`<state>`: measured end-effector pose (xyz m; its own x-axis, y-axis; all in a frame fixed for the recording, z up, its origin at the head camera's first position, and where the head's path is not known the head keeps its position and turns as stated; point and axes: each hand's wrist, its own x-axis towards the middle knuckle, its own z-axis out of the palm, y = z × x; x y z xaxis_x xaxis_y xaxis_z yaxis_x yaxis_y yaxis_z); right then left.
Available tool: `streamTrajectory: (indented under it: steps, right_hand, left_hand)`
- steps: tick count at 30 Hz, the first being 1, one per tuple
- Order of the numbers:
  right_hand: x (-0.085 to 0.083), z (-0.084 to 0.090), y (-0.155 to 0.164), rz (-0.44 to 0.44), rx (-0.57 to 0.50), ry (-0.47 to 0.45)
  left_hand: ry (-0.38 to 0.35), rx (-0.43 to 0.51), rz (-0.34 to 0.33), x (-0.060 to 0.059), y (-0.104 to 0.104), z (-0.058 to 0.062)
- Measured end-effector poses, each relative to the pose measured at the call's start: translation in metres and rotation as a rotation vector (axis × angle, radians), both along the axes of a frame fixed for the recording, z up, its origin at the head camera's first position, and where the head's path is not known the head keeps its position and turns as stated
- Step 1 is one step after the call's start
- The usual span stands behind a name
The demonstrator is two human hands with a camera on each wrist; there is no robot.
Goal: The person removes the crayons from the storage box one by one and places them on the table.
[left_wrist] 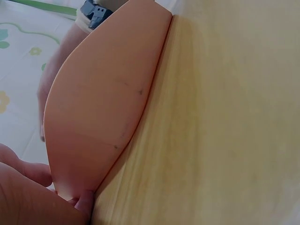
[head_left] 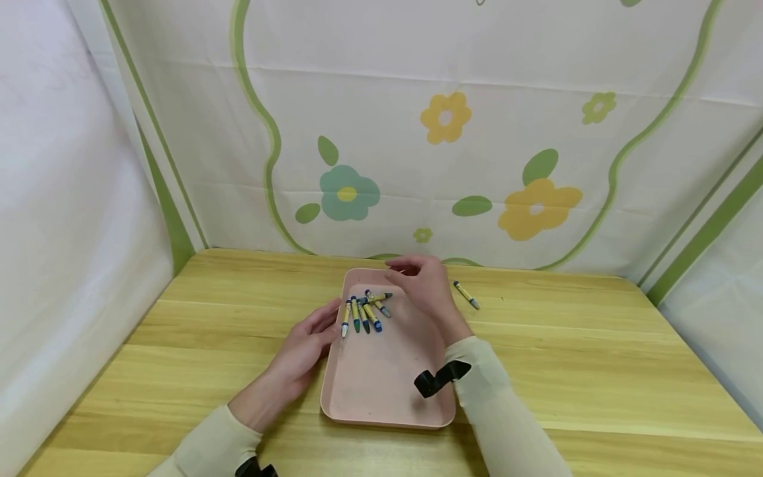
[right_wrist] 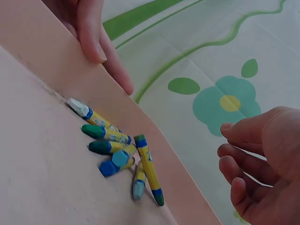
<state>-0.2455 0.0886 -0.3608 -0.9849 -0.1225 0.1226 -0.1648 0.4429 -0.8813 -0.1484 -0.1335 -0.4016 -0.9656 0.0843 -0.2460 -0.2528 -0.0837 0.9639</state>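
With right hand (head_left: 419,281) loosely bent, holding nothing, over far end of tray (head_left: 381,391); with left hand (head_left: 306,341) resting loosely against its left side. Probably gathering crayons (head_left: 365,318) in tray (with one stray crayon (head_left: 466,295) outside, on table (head_left: 596,344) at right). Next, seemingly necessary to reach and pinch it.

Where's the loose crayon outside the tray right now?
In the head view, the loose crayon lies on the wooden table, right of the pink tray and just right of the right hand, toward the table's far edge.
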Motion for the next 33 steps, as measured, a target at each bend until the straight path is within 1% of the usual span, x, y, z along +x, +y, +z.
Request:
streamTrajectory:
  steps: [7,12,17,25,28,33]
  right_hand:
    - [0.0,0.0,-0.013,0.021,-0.026,0.014]
    - [-0.001,-0.004,-0.015,0.033,-0.038,-0.002]
    - [-0.003,-0.008,-0.015,0.04,-0.044,-0.037]
    - [-0.004,-0.014,-0.016,-0.017,0.103,-0.113]
    - [-0.004,-0.017,-0.016,-0.017,0.14,-0.11]
    - [-0.003,-0.021,-0.014,0.007,0.194,-0.089]
  left_hand:
    - [-0.001,0.002,-0.006,0.0,0.0,0.0]
    - [0.004,0.008,-0.01,0.0,0.0,-0.001]
    - [0.005,0.012,-0.01,0.0,-0.001,0.0]
    - [0.011,0.013,-0.013,0.0,0.0,0.0]
    - [0.012,0.016,-0.014,0.0,0.0,0.0]
    - [0.009,0.023,-0.009,0.0,-0.001,-0.001]
